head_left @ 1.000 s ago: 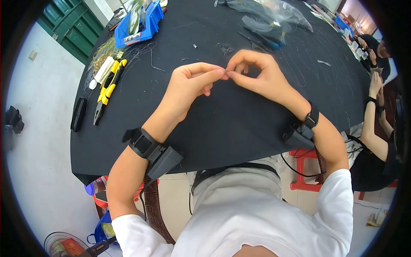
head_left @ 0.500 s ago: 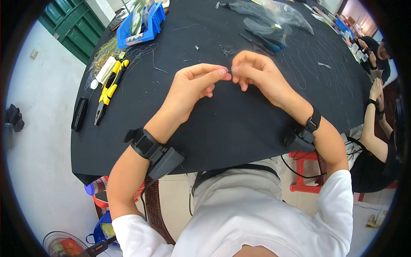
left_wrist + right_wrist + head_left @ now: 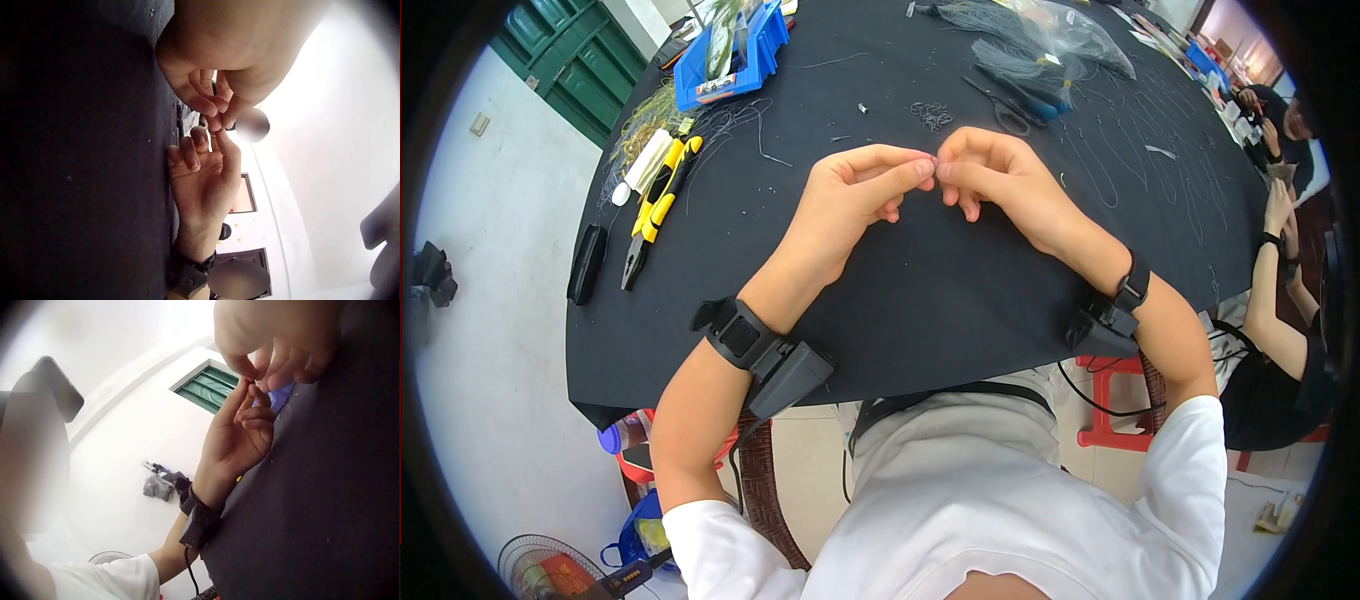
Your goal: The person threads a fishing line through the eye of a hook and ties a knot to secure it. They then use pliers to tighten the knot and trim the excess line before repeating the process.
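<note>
In the head view my left hand (image 3: 850,195) and right hand (image 3: 1010,190) meet fingertip to fingertip above the black-covered table (image 3: 880,300). Thumb and forefinger of each hand pinch a tiny, thin dark piece (image 3: 252,380), mostly hidden by the fingertips; I cannot tell its kind. The right hand's other fingers are loosely bent below, as the left wrist view shows. Just beyond the hands lies a small heap of thin, dark, curved bits (image 3: 931,116). Scissors (image 3: 1005,110) rest behind the right hand.
Yellow-and-black pliers (image 3: 658,205) and a black case (image 3: 586,266) lie at the left. A blue bin (image 3: 730,62) stands far left beside tangled line (image 3: 725,125). Clear bags of fine strands (image 3: 1050,50) lie at the back; line loops (image 3: 1100,170) spread to the right. Another person's arm (image 3: 1268,270) is at the right.
The right hand's arched forefinger has come down and its fingers have bent in. Its fingertips drew slightly away from the left's, showing a thin strand between them, and are now close against them again.
</note>
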Demonstrator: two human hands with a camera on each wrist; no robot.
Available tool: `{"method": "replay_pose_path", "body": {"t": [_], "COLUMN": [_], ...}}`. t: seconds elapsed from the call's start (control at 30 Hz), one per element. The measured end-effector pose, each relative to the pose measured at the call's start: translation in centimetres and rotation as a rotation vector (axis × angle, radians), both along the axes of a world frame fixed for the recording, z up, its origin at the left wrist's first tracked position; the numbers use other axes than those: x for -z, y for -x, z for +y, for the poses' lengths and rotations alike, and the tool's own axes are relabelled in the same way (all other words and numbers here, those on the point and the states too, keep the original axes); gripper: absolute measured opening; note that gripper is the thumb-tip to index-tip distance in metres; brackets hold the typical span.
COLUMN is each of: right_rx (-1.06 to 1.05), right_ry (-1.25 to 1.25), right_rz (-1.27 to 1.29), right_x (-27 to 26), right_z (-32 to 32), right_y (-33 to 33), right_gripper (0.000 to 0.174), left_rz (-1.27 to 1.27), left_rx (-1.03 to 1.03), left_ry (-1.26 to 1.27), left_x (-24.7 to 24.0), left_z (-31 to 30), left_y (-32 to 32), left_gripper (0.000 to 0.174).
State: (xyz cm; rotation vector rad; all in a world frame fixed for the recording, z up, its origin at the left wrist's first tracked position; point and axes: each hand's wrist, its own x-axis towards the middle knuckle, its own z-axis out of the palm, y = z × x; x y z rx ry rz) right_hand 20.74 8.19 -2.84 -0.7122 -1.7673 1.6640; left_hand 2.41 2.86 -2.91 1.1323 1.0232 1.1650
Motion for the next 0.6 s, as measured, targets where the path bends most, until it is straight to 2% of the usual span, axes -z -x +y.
{"method": "replay_pose_path", "body": {"t": [0.2, 0.6], "right_rx": [-0.044, 0.032], "right_ry": [-0.080, -0.190], "right_rz": [-0.044, -0.017], "right_x": [-0.39, -0.19], "right_z": [-0.13, 0.12], "right_y": [-0.06, -0.20], "right_gripper": [0.012, 0.013], "left_rz": [0.017, 0.024], "left_rx": [0.007, 0.011], "left_ry": [-0.016, -0.011], "left_x": [0.10, -0.02], "left_z": [0.03, -0.02], "left_y": [0.04, 0.03], "left_gripper": [0.017, 0.018]}}
